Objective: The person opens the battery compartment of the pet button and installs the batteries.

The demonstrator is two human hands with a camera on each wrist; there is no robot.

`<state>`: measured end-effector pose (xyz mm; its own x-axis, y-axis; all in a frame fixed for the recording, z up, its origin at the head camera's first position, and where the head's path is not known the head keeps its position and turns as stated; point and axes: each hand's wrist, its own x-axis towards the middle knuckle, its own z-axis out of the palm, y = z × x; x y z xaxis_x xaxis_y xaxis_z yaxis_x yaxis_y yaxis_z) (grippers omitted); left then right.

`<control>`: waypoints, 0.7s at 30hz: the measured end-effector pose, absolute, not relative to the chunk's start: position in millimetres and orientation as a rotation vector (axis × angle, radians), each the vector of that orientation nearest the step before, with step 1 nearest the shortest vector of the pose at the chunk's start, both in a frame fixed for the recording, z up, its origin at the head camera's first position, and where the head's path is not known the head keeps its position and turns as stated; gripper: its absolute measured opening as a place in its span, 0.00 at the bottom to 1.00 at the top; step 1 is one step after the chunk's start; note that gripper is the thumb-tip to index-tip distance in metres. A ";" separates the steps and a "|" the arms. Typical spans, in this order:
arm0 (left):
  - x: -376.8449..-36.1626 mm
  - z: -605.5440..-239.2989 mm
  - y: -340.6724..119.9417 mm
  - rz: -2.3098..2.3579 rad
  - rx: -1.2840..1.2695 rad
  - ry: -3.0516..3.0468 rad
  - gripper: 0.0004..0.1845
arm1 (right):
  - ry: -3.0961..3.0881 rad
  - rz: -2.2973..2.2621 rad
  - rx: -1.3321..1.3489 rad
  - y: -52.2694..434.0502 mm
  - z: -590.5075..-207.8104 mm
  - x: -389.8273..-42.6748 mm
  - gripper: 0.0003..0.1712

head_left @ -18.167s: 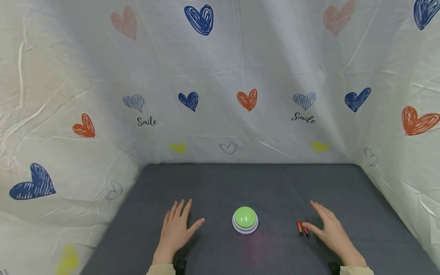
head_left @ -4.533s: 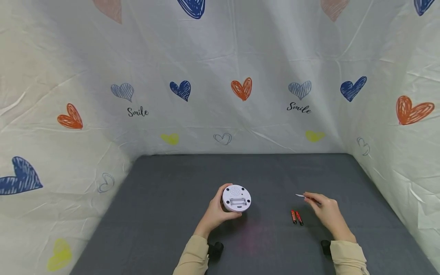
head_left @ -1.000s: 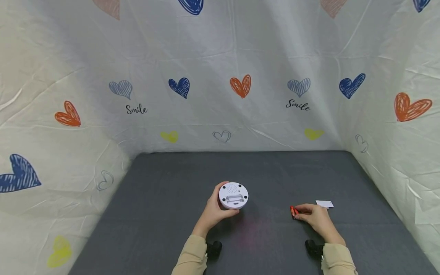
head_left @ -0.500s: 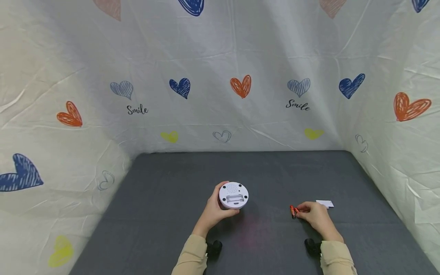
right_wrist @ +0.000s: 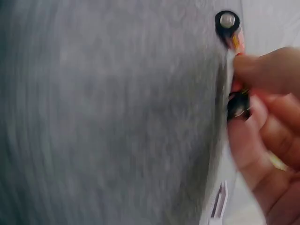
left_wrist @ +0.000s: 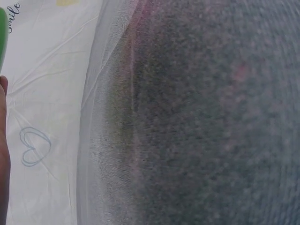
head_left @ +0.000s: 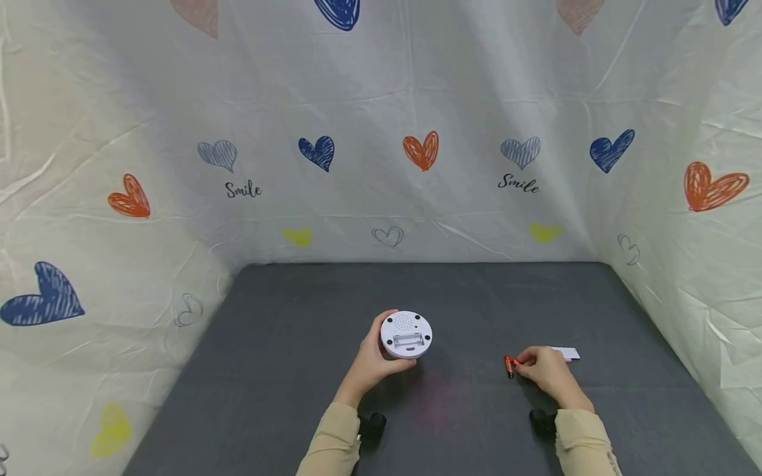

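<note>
My left hand (head_left: 370, 360) grips a round white button device (head_left: 407, 334), tilted up so its underside faces me; an open battery slot shows in it. Its green top (left_wrist: 2, 37) is a sliver at the left wrist view's edge. My right hand (head_left: 544, 370) pinches red batteries (head_left: 509, 365) on the grey table (head_left: 476, 304). In the right wrist view the fingers (right_wrist: 267, 79) curl over the batteries (right_wrist: 236, 44), one black end showing above them and another between them. A small white cover plate (head_left: 568, 354) lies just behind that hand.
White sheets printed with hearts (head_left: 421, 151) wall in the table at the back, left and right. A small white plate (right_wrist: 218, 204) shows low in the right wrist view.
Long before, the green-topped device sat upright between flat hands. Over the last second the left hand raised the device slightly; the right hand stays pinching the batteries.
</note>
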<state>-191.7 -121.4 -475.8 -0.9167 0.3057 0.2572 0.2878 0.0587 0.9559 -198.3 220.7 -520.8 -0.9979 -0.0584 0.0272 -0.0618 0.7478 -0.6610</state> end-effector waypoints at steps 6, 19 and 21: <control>-192.7 -475.3 -119.9 2.071 0.658 2.253 0.49 | -2.865 1.164 0.142 216.1 -504.1 -199.9 0.05; -195.5 -476.5 -107.3 2.076 0.680 2.201 0.50 | -2.617 1.313 0.466 172.0 -452.3 -204.4 0.08; -195.9 -476.8 -105.6 2.079 0.681 2.197 0.49 | -2.586 1.334 0.512 165.1 -448.2 -205.1 0.08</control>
<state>-195.9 -105.6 -476.8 -0.9027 0.3387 0.2652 0.2835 0.0047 0.9590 -205.1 165.1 -448.2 -0.9231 -0.2167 0.3178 -0.3845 0.5363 -0.7513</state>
